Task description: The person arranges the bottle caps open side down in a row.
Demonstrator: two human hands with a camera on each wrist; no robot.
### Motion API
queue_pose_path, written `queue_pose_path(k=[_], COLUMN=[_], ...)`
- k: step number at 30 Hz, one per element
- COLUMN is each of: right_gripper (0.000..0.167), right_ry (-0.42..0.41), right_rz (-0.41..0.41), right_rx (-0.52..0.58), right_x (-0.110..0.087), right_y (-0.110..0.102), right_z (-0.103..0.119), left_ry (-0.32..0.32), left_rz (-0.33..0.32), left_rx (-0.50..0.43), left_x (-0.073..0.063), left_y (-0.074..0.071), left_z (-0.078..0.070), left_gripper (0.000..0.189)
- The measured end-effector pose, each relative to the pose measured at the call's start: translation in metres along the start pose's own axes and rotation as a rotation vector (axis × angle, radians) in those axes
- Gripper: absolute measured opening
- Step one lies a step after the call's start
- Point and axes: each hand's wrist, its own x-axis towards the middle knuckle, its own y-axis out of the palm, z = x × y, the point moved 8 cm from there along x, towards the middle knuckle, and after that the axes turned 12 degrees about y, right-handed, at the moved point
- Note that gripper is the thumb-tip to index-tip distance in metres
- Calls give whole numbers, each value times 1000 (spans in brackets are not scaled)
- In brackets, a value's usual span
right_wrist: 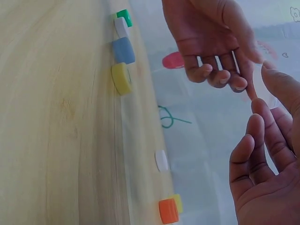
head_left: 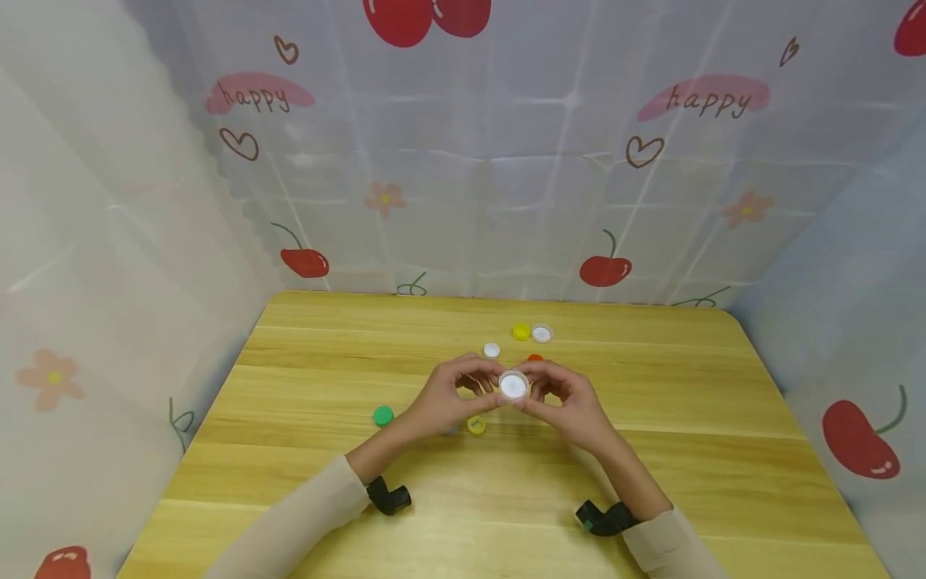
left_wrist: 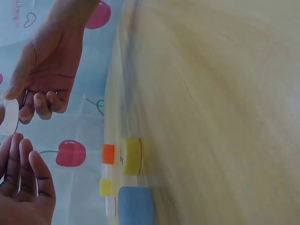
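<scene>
- Pale wooden worktop [head_left: 694,402], smooth, with streaky yellow grain and rounded far corners, in front of a creased, slightly shiny white curtain [head_left: 470,177] printed with cherries, hearts, flowers and the word "happy"
- Person's left hand [head_left: 447,396] and right hand [head_left: 575,406], with beige sleeves [head_left: 297,515] further down the arms, both pinching one thing between thumbs and fingertips from opposite sides
- That thing is a clear-rimmed disc [head_left: 514,386], round and shallow, its middle matte white and its rim see-through; it is held up over the middle of the worktop
- Small round caps around the hands: a ridged green cap [head_left: 383,416] left of the middle, a yellow cap [head_left: 476,425] with dark marks just beside the left hand, a white cap [head_left: 492,351] and an orange cap [head_left: 535,358] beyond the hands
- Near the middle of the far edge, a plain yellow lid [head_left: 521,331] beside a second clear-rimmed disc [head_left: 542,333]
- The wrist views show the held disc nearly edge-on, raised off the worktop, and a thick blue cap [left_wrist: 136,206] that the left hand mostly hides from the head view
- Only the right wrist view shows a white piece [right_wrist: 121,27] between the green cap and the blue cap
</scene>
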Motion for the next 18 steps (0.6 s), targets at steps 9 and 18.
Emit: queue_pose_path(k=[9, 18], right_gripper=[40, 41], right_ry=[-12, 2], right_rz=[4, 17], right_rx=[10, 25], right_x=[-1, -2], right_y=[-2, -2], right_z=[-2, -6], left_ry=[-255, -422], left_rz=[59, 33], left_rx=[-239, -361], left_x=[-3, -7], left_y=[7, 13], left_z=[18, 32], left_gripper=[25, 27])
